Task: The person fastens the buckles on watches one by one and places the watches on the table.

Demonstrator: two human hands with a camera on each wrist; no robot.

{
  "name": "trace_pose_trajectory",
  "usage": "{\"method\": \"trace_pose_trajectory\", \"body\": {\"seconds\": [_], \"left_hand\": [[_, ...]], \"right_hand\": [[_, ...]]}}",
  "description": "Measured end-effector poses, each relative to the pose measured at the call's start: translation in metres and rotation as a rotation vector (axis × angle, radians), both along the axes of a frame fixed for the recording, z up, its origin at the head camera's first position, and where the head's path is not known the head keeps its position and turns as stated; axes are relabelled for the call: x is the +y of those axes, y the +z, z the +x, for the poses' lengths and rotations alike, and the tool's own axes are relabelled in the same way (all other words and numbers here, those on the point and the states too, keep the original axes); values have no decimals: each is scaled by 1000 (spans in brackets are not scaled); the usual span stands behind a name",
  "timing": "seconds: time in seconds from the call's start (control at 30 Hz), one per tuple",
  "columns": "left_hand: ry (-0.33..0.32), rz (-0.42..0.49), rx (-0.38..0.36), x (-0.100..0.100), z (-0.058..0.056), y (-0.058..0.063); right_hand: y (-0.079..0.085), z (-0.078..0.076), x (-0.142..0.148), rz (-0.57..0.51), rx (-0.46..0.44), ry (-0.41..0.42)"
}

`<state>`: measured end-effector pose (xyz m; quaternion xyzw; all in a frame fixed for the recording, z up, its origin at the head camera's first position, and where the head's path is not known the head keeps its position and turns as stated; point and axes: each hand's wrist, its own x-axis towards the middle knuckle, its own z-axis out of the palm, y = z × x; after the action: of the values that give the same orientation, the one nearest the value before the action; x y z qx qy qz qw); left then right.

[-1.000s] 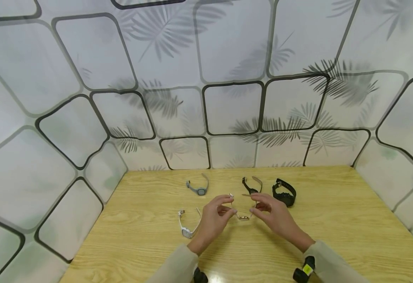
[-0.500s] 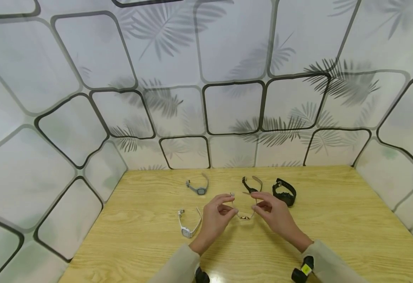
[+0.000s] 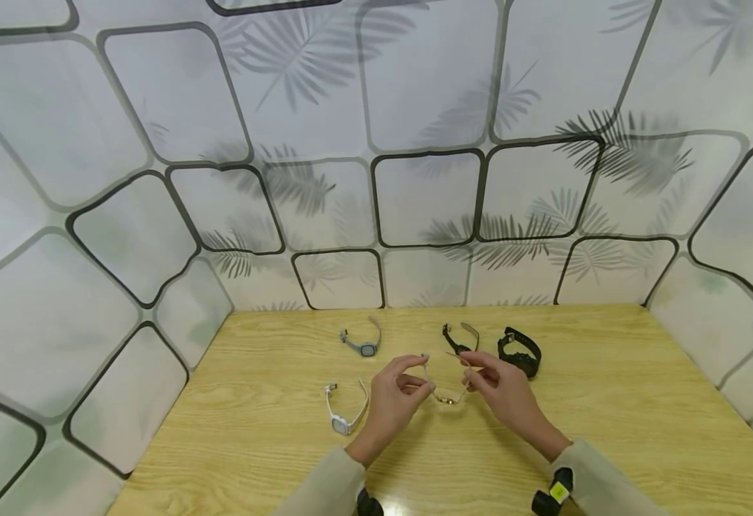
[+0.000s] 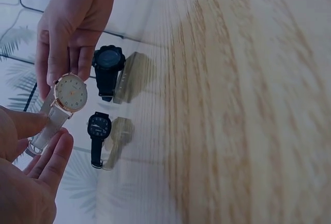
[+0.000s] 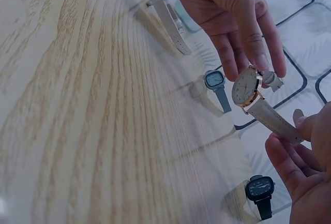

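Both hands hold a wristwatch with a rose-gold case and a pale strap point(image 3: 447, 401) above the table, its case hanging between them. My left hand point(image 3: 394, 394) pinches the buckle side of the strap between thumb and fingers. The other strap end is pinched by my right hand point(image 3: 504, 395). A white dial with numerals shows on the held wristwatch point(image 4: 71, 92) in the left wrist view. In the right wrist view, the strap of the wristwatch point(image 5: 271, 120) runs down into the right fingers. Part of the strap is hidden behind the fingers.
A white watch point(image 3: 341, 424) lies left of the hands, and a grey-blue watch point(image 3: 367, 349) farther back. Behind the right hand are a small black watch point(image 3: 460, 347) and a chunky black watch point(image 3: 523, 362). Patterned cloth walls point(image 3: 428, 201) border the wooden table point(image 3: 254, 401).
The watch case has sunk slightly and shifted a little right. The right fingers have changed position slightly on the strap, while the left hand keeps its grip.
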<state>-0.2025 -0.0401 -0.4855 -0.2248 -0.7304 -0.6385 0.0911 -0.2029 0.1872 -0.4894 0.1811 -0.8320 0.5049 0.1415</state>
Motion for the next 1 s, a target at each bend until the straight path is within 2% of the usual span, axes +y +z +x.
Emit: {"method": "trace_pose_trajectory", "body": {"seconds": [0.13,0.27,0.4,0.6,0.77,1.0], "left_hand": [[-6,14,-20,0,1,1],[0,8,-55,0,2,4],[-3,27,-125,0,2,7],[12,52,-214,3,-1,8],[45,59,-240,5,-2,8],[72,129,-247,7,-3,9]], "right_hand": [[2,-1,0,-16,-6,3],[4,-1,1,-33,-54,17],[6,-1,2,-67,-96,47],[7,0,2,-103,-110,71],[8,0,0,-123,-122,82],[9,2,-2,-121,-86,84]]}}
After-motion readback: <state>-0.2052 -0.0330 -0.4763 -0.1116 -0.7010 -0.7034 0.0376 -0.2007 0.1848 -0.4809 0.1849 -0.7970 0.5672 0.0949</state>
